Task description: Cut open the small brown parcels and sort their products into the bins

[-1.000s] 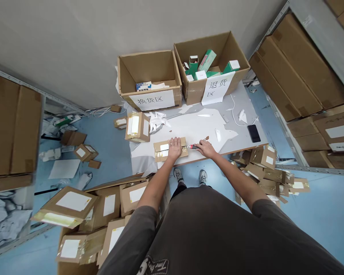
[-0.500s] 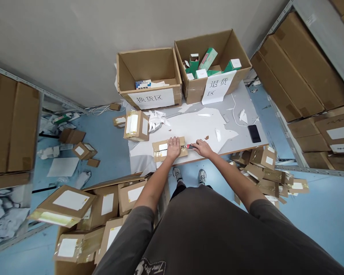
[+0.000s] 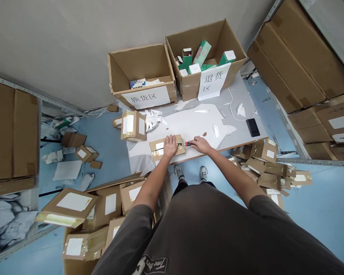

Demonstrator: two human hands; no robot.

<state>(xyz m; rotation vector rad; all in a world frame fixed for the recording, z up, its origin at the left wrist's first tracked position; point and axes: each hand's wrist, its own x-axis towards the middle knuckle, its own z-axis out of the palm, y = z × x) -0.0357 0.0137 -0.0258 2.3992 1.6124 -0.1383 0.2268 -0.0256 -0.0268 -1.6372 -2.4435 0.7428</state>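
On the table lies a small cardboard box (image 3: 155,153) with clear tape and a white label on top. Flat across its upper face rests my left hand (image 3: 170,146), fingers stretched out, hiding part of the box. My right hand (image 3: 200,144) is closed around a red and black utility knife (image 3: 187,144). The knife points left, its tip at the right end of the box; whether the blade has gone into the cardboard is too small to tell. A taller taped carton (image 3: 133,126) stands to the left behind the box.
Two large open cartons with paper signs stand at the table's back: the left carton (image 3: 143,72) and the right carton (image 3: 186,89), holding green boxes. A phone (image 3: 252,127) and paper scraps lie on the table (image 3: 186,124). Piled boxes (image 3: 271,168) lie right; a full carton stands left.
The whole view has shifted slightly. My left hand stays on the box, and my right hand still holds the utility knife at its right end, with little visible movement.
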